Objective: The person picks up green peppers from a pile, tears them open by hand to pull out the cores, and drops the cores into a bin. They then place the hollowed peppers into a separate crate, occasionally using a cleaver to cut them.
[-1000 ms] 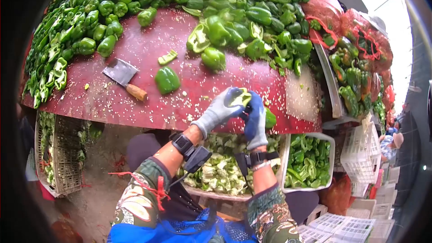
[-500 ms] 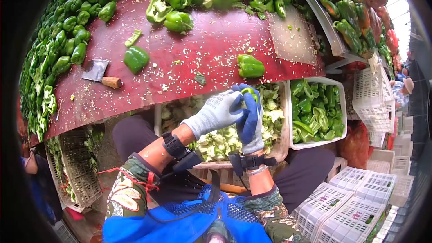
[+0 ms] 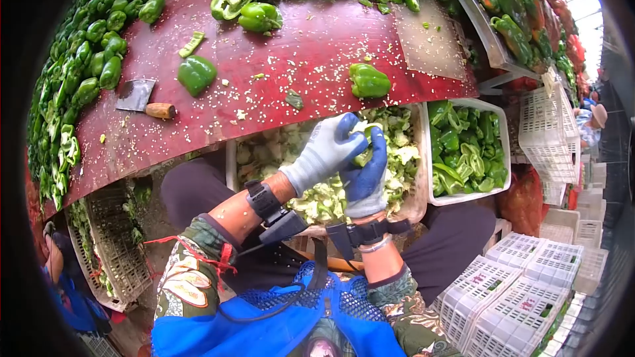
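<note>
Both hands wear grey gloves with blue coated fingers and meet over a bin of pale pepper scraps (image 3: pixel 324 205). My left hand (image 3: pixel 324 152) has its thumb and fingers closed on a green bell pepper (image 3: pixel 364 157). From the other side, my right hand (image 3: pixel 367 182) cups the same pepper, its fingers curled round it. Much of the pepper is hidden by the gloves; a pale cut edge shows near the fingertips. A whole green pepper (image 3: pixel 369 81) lies on the red table (image 3: pixel 291 102) just beyond my hands.
A white bin (image 3: pixel 504 158) of cut green peppers stands at the right. On the table lie a wooden-handled cleaver (image 3: pixel 137 96), a pepper (image 3: pixel 196 75) and scattered seeds. Pepper heaps (image 3: pixel 99 33) line the left and far sides. White crates (image 3: pixel 506 304) sit lower right.
My hands have turned the pepper and spread slightly, so more of its pale cut edge shows between them. The view has shifted a little; the things on the table lie as before.
</note>
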The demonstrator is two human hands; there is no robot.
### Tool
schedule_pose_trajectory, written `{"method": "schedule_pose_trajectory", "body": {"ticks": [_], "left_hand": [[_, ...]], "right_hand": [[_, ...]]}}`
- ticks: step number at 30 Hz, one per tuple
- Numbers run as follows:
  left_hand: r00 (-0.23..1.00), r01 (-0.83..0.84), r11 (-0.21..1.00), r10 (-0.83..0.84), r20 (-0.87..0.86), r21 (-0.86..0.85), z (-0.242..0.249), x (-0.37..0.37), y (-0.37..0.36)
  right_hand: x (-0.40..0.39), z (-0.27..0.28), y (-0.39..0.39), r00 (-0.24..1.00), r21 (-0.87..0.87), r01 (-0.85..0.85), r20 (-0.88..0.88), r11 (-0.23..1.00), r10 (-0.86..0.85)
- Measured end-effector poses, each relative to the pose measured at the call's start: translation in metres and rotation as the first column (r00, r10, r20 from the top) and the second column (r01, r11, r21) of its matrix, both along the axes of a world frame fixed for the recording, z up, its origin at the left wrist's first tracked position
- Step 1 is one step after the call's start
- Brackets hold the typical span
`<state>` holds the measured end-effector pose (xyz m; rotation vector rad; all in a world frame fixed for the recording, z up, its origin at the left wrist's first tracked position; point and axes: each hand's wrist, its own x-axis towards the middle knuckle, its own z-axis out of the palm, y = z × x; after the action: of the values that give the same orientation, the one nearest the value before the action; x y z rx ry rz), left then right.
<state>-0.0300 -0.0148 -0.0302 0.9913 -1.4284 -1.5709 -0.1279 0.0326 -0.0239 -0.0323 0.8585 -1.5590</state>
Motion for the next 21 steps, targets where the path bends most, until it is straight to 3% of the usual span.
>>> {"method": "schedule_pose_trajectory", "body": {"ticks": [1, 2, 3, 4, 5, 6, 8, 9, 10, 11, 13, 14, 15, 16, 17, 18, 19, 20, 21], "left_hand": [[0.983, 0.006, 0.990, 0.020, -0.182, 0.140, 0.007, 0.000, 0.003], [0.986, 0.042, 0.972, -0.003, -0.166, 0.230, 0.026, 0.015, 0.001], [0.985, 0.049, 0.983, -0.017, -0.171, 0.180, 0.027, 0.027, -0.002], [0.984, 0.056, 0.991, -0.034, -0.172, 0.122, 0.028, 0.040, -0.008], [0.951, 0.127, 0.985, -0.088, 0.296, -0.116, 0.029, 0.055, -0.014], [0.747, 0.321, 0.840, 0.060, 0.662, -0.438, 0.005, 0.066, -0.012], [0.687, 0.335, 0.681, 0.296, 0.664, -0.651, 0.006, 0.070, 0.005], [0.769, 0.271, 0.683, 0.269, 0.579, -0.678, 0.008, 0.066, 0.004], [0.843, 0.209, 0.835, 0.110, 0.527, -0.509, 0.034, 0.061, 0.008], [0.880, 0.189, 0.828, 0.096, 0.465, -0.528, 0.040, 0.055, 0.009], [0.924, 0.168, 0.793, 0.081, 0.374, -0.585, 0.042, 0.046, 0.013], [0.914, 0.178, 0.842, 0.051, 0.403, -0.510, 0.042, 0.040, 0.016], [0.922, 0.148, 0.859, 0.060, 0.383, -0.490, 0.041, 0.034, 0.015], [0.930, 0.120, 0.873, 0.068, 0.361, -0.473, 0.040, 0.031, 0.012], [0.906, 0.150, 0.874, 0.066, 0.418, -0.463, 0.042, 0.032, 0.006], [0.913, 0.161, 0.880, 0.040, 0.407, -0.447, 0.042, 0.035, 0.002], [0.836, 0.194, 0.864, 0.102, 0.538, -0.465, 0.037, 0.036, -0.003], [0.742, 0.230, 0.850, 0.162, 0.651, -0.474, 0.032, 0.036, -0.005], [0.665, 0.223, 0.807, 0.284, 0.691, -0.547, 0.030, 0.038, -0.005]], "right_hand": [[0.000, -0.005, 0.002, 0.781, -0.141, -0.091, -0.624, 0.986, -0.018], [0.000, -0.006, 0.005, 0.227, -0.189, -0.246, -0.965, 0.951, -0.133], [-0.008, -0.004, 0.002, 0.777, -0.206, -0.146, -0.629, 0.968, -0.017], [-0.017, 0.004, -0.004, 0.998, -0.166, -0.056, -0.014, 0.984, 0.055], [-0.025, 0.009, -0.003, 0.994, -0.150, -0.087, -0.071, 0.985, 0.078], [-0.032, 0.014, -0.001, 0.981, -0.157, -0.159, -0.133, 0.975, 0.138], [-0.040, 0.022, 0.002, 0.964, -0.178, -0.234, -0.173, 0.956, 0.204], [-0.042, 0.025, 0.002, 0.962, -0.193, -0.253, -0.156, 0.948, 0.225], [-0.042, 0.027, 0.002, 0.961, -0.212, -0.265, -0.134, 0.941, 0.241], [-0.041, 0.030, 0.002, 0.959, -0.230, -0.278, -0.112, 0.933, 0.259], [-0.030, 0.036, 0.003, 0.884, -0.165, -0.279, -0.430, 0.946, 0.186], [-0.024, 0.042, 0.002, 0.804, -0.143, -0.274, -0.576, 0.951, 0.144], [-0.020, 0.055, 0.004, 0.598, -0.138, -0.270, -0.800, 0.953, 0.054], [-0.008, 0.082, 0.010, 0.504, -0.058, -0.205, -0.862, 0.977, 0.055], [-0.014, 0.073, 0.010, 0.251, -0.249, -0.296, -0.952, 0.922, -0.177], [-0.023, 0.055, 0.007, 0.005, -0.390, -0.423, -0.904, 0.818, -0.428], [-0.033, 0.038, 0.003, -0.090, -0.283, -0.538, -0.918, 0.794, -0.387], [-0.045, 0.025, 0.005, -0.428, 0.086, -0.538, -0.885, 0.838, -0.184], [-0.066, 0.005, 0.010, -0.520, 0.268, -0.469, -0.854, 0.841, -0.019]]}}
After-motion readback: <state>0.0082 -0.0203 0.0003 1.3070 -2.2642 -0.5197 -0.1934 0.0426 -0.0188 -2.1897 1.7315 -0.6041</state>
